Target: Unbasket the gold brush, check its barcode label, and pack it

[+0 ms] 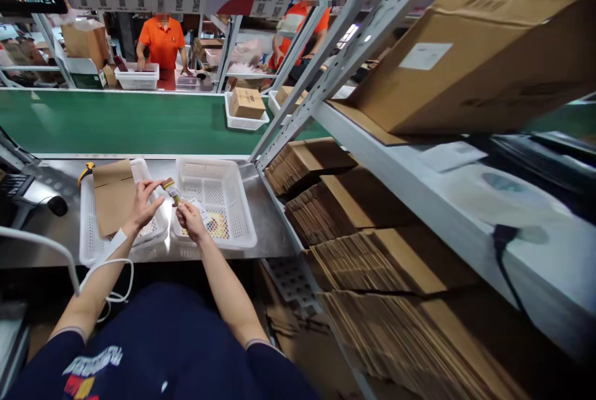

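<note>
Right now both hands meet over the gap between two white baskets on the steel table (274, 226). The left hand (142, 204) pinches one end of a small yellow-labelled item (172, 190) between thumb and fingertips, so its grip is clenched on that item, and the right hand (192, 218) closes on the lower end of it together with a white paper slip (198, 206); the item is too small to identify further. It sits in the air just above the near rims, between the left basket (88, 226), which carries a flat brown cardboard sleeve (114, 195) leaning across it, and the right basket (223, 204), whose mesh floor shows something colourful beneath the right hand. By the look of it, the step in hand is checking or pairing the small item with its slip, before anything is set down or packed. The next move would call for a steady two-handed hold while the label is read, then a clean release from one hand so the other can carry it alone. Beyond the table runs a green conveyor belt (116, 120) bearing a basket with a brown box (246, 103), and two people in orange shirts work on the far side. Stacks of flattened cartons (372, 251) fill the shelves to the right.
</note>
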`<state>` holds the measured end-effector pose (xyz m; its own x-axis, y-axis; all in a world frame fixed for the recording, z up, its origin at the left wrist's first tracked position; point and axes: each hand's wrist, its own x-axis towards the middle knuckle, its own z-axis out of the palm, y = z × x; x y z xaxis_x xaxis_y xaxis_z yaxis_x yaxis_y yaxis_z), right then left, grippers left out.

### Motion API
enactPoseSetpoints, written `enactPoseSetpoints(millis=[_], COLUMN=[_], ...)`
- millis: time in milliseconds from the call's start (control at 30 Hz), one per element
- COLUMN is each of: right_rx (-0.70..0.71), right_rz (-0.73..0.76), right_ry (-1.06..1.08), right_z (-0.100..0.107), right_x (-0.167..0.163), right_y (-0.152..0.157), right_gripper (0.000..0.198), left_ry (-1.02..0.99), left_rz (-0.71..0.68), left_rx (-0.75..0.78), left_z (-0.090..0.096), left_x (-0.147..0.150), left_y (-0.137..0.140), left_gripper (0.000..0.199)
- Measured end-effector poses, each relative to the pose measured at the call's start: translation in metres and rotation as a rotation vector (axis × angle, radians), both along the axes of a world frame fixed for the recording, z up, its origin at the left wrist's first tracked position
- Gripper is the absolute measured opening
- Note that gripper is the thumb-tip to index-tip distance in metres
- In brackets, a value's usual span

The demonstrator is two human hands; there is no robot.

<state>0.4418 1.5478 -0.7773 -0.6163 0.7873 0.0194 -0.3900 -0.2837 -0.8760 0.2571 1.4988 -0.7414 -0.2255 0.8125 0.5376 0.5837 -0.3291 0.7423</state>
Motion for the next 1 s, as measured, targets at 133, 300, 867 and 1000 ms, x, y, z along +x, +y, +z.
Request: enactPoseSetpoints(millis=[133,300,867,1000], right_rx=[-0.013,-0.025,0.115,0.148], right_rz=[-0.024,-0.088,-0.216,-0.231], right_ry=[0.011,0.046,0.127,0.116], right_z=[0.002,0.017,0.065,0.067], right_x=[-0.003,0.003,0.032,0.038], right_y=[-0.004,-0.013,-0.054,-0.063], right_gripper=[0.049,0.049,0.049,0.05], left_ry=[0.01,-0.054,-0.067,-0.077], left_rz=[0.025,0.076,-0.107,-0.143], left_rx=[-0.011,0.012,0.143,0.171], left_z=[0.002,0.011,0.085,0.097], left_x=[0.003,0.011,0.065,0.075], left_y=[-0.003,-0.007,-0.014,-0.019], left_gripper=[0.053,0.064,0.045,0.037])
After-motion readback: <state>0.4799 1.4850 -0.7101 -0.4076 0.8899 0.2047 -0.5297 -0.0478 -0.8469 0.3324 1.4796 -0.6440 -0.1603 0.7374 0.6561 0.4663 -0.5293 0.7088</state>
